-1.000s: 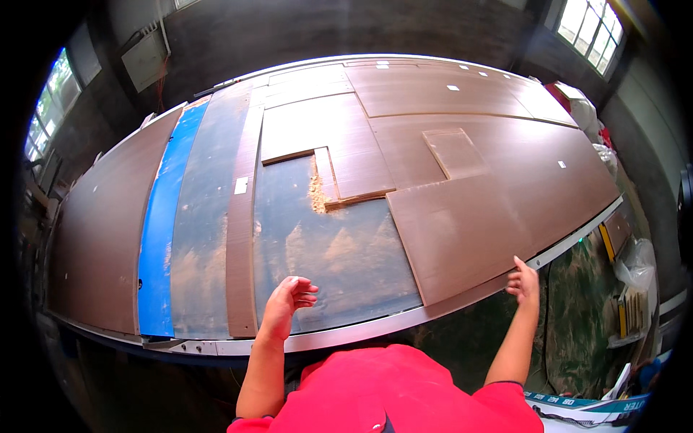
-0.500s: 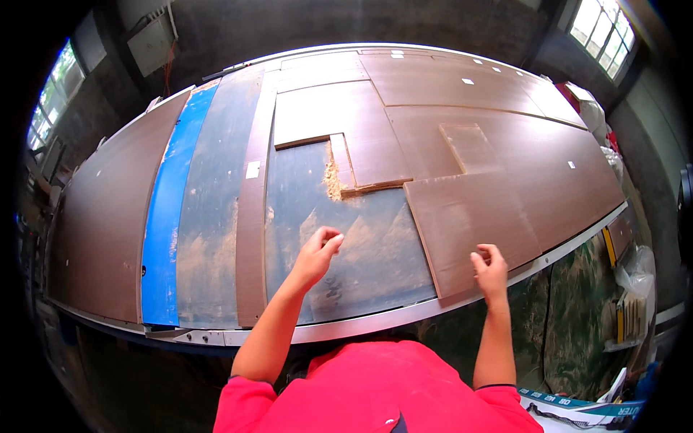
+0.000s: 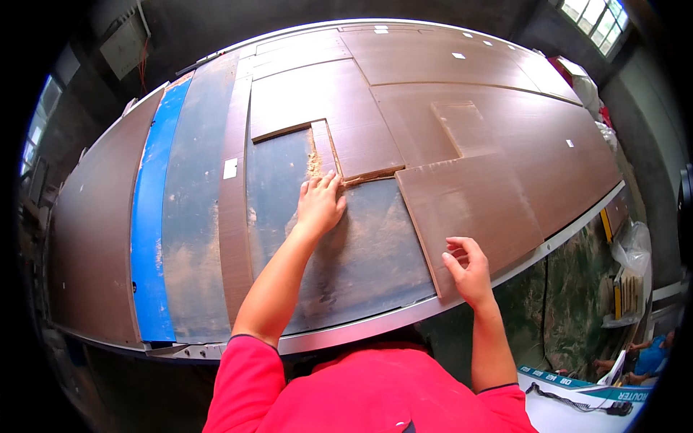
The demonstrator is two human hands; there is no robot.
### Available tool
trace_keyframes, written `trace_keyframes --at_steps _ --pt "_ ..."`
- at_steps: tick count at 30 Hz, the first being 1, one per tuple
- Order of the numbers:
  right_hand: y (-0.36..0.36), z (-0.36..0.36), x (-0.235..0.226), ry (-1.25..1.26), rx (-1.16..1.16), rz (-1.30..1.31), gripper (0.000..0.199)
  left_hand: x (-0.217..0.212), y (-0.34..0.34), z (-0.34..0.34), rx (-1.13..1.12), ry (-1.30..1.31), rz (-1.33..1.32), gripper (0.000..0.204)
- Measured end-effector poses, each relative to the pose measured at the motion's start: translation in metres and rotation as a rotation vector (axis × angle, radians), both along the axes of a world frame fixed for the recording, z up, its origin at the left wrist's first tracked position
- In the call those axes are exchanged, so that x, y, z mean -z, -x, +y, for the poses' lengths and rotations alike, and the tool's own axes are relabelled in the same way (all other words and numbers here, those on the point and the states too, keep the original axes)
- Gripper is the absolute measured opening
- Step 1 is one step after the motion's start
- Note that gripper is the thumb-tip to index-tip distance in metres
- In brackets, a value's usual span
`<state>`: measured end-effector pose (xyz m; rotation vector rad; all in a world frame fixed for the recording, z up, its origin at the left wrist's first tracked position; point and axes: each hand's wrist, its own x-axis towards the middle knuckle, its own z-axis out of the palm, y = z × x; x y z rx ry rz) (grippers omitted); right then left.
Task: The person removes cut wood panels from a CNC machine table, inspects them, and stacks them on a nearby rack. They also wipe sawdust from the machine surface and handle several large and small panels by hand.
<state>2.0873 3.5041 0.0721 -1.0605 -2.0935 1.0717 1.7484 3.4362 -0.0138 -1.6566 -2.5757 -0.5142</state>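
My left hand [image 3: 321, 203] reaches over the bare dark bed of the table, fingers stretched forward. Its fingertips meet the lower end of a narrow brown board strip [image 3: 324, 143], where sawdust [image 3: 313, 163] lies along the strip's left edge; whether they press on the strip or only rest beside it I cannot tell. Just right of the strip is a large brown panel [image 3: 368, 141] with a notched outline. Above the near corner of another brown panel [image 3: 473, 209], my right hand [image 3: 469, 274] hovers with loosely curved fingers apart and nothing in them.
A long brown strip [image 3: 234, 209] and a blue strip [image 3: 154, 224] cross the table on the left, beyond them a wide brown panel [image 3: 94, 238]. A pale metal edge [image 3: 404, 313] runs along the front. At lower right stands a white and teal machine top [image 3: 577, 400] with a coiled black cable.
My left hand has moved forward to the narrow strip's lower end, its fingers stretching out. My right hand has shifted slightly left and nearer to me. The view has turned a little.
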Motion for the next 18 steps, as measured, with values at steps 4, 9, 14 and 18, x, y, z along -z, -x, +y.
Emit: trace_keyframes --at_steps 4,9,14,18 --pt "0.009 0.039 0.002 0.01 -0.059 0.029 0.026 -0.001 -0.011 -0.025 0.005 -0.026 0.058 0.048" --pt "0.056 0.095 0.005 -0.045 -0.24 0.054 0.024 -0.028 -0.025 -0.052 -0.1 0.036 0.056 0.026" --pt "0.12 0.135 0.018 -0.259 -0.357 -0.12 0.029 -0.04 -0.022 -0.015 -0.15 -0.175 -0.002 0.023" --pt "0.161 0.151 0.037 -0.391 -0.354 -0.241 0.032 -0.03 -0.009 0.046 -0.169 -0.121 -0.007 0.044"
